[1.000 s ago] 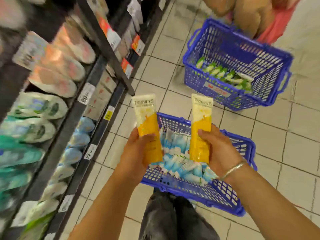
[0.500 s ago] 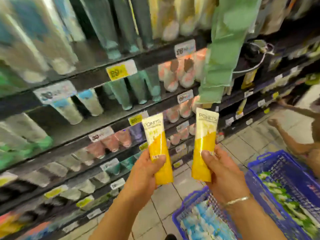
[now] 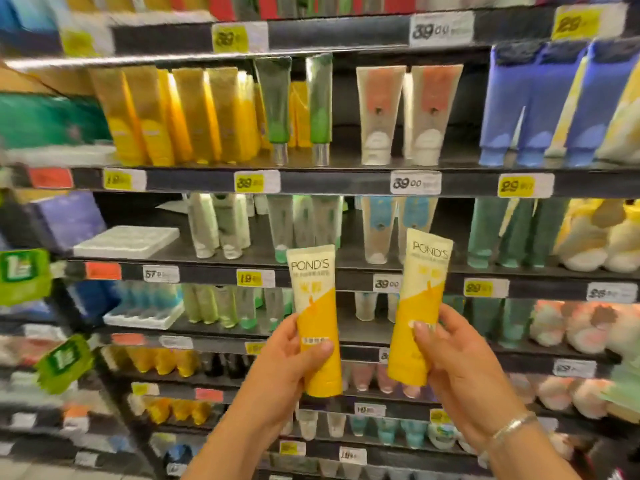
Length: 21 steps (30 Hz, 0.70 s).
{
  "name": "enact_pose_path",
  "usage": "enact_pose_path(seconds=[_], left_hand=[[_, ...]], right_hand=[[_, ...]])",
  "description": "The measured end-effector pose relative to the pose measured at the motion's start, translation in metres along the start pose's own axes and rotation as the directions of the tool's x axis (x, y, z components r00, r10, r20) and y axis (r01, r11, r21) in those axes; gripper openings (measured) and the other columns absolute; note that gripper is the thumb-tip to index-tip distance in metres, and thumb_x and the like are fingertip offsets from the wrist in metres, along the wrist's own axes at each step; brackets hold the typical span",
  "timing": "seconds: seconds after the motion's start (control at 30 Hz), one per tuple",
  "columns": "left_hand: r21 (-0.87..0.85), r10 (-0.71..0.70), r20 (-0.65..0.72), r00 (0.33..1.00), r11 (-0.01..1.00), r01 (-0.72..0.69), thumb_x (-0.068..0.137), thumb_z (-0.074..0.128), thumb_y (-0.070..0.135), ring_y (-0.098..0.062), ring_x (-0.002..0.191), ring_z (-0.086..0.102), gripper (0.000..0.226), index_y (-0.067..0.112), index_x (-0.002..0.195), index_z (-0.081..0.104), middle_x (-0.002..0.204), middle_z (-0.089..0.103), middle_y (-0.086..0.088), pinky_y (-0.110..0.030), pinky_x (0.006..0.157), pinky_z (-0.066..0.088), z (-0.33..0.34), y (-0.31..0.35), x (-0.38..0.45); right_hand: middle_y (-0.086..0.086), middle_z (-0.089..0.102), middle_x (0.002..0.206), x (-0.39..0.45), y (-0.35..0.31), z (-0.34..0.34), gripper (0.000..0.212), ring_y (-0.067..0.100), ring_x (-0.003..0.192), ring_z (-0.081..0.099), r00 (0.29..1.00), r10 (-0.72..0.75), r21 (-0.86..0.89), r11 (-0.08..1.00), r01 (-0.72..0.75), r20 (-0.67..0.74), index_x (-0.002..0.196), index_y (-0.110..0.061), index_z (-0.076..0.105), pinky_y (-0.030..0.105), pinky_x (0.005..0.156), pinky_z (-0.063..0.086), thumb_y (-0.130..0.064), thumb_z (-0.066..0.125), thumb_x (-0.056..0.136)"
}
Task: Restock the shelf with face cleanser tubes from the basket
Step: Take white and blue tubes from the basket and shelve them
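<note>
My left hand grips a yellow-and-cream POND'S face cleanser tube by its lower half, cap end down. My right hand grips a second, matching tube, tilted a little to the right. I hold both upright in front of the shelving, level with the third and fourth shelves. A row of matching yellow tubes stands on the upper shelf at the left. The basket is out of view.
Dark shelves with yellow and white price tags fill the view. They carry green, pink, blue and teal tubes. White plastic trays lie on the left of two middle shelves. Green promo tags stick out at the left edge.
My view has swung up from the floor baskets to face the shelves straight on. Both hands have kept their tubes and raised them in front of the shelves.
</note>
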State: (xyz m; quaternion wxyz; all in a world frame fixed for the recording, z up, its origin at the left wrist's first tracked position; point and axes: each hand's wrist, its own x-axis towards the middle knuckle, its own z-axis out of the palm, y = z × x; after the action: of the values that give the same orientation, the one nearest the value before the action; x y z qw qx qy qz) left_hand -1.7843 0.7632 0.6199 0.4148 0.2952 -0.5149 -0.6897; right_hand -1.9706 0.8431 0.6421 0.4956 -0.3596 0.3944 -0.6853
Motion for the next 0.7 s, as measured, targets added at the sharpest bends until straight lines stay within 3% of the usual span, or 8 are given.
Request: enact_pose_path(seconds=[0.23,0.33,0.47,0.53,0.7], left_hand=[[0.047,0.161,-0.056,0.985,0.986,-0.158,0.064,0.073,0.015,-0.017,0.076,0.066,0.041,0.019,0.104,0.065,0.092,0.071,-0.005,-0.033,0.064,0.055,-0.076,0.082,0.034],[0.095,0.218,-0.035,0.975,0.972,-0.214,0.062,0.080,0.013,-0.017,0.077,0.068,0.045,0.018,0.104,0.065,0.093,0.073,-0.005,-0.032,0.064,0.056,-0.111,0.117,0.054],[0.104,0.303,-0.062,0.951,0.950,-0.296,0.056,0.072,0.020,-0.016,0.079,0.070,0.054,0.022,0.108,0.057,0.091,0.073,0.001,-0.036,0.059,0.056,-0.153,0.160,0.086],[0.136,0.342,-0.090,0.935,0.934,-0.329,0.057,0.074,0.021,-0.017,0.081,0.069,0.062,0.019,0.115,0.052,0.094,0.072,-0.002,-0.042,0.065,0.056,-0.169,0.179,0.103],[0.227,0.348,-0.054,0.936,0.917,-0.327,0.074,0.073,0.016,-0.019,0.089,0.068,0.054,0.015,0.123,0.050,0.103,0.069,-0.005,-0.046,0.079,0.055,-0.190,0.214,0.144]], right_hand=[[0.005,0.071,0.083,0.069,0.004,0.088,0.046,0.011,0.065,0.065,0.997,-0.058,-0.058,0.996,0.061,0.049,0.115,-0.008,0.055,0.030,0.053,0.056,-0.016,0.060,0.070],[0.004,0.070,0.087,0.098,0.011,0.124,0.045,0.011,0.068,0.065,0.995,-0.088,-0.077,0.993,0.091,0.045,0.111,-0.009,0.056,0.030,0.057,0.057,-0.016,0.062,0.067],[0.008,0.069,0.096,0.134,0.021,0.170,0.045,0.016,0.078,0.066,0.989,-0.142,-0.186,0.971,0.147,0.037,0.108,-0.013,0.060,0.033,0.063,0.057,-0.021,0.065,0.064],[0.008,0.070,0.097,0.151,0.026,0.190,0.045,0.018,0.081,0.066,0.988,-0.152,-0.194,0.969,0.154,0.025,0.109,-0.012,0.060,0.035,0.065,0.058,-0.021,0.065,0.065],[0.002,0.074,0.089,0.187,0.024,0.228,0.038,0.011,0.077,0.070,0.976,-0.218,-0.185,0.960,0.210,-0.023,0.103,-0.013,0.063,0.028,0.059,0.057,-0.021,0.064,0.066]])
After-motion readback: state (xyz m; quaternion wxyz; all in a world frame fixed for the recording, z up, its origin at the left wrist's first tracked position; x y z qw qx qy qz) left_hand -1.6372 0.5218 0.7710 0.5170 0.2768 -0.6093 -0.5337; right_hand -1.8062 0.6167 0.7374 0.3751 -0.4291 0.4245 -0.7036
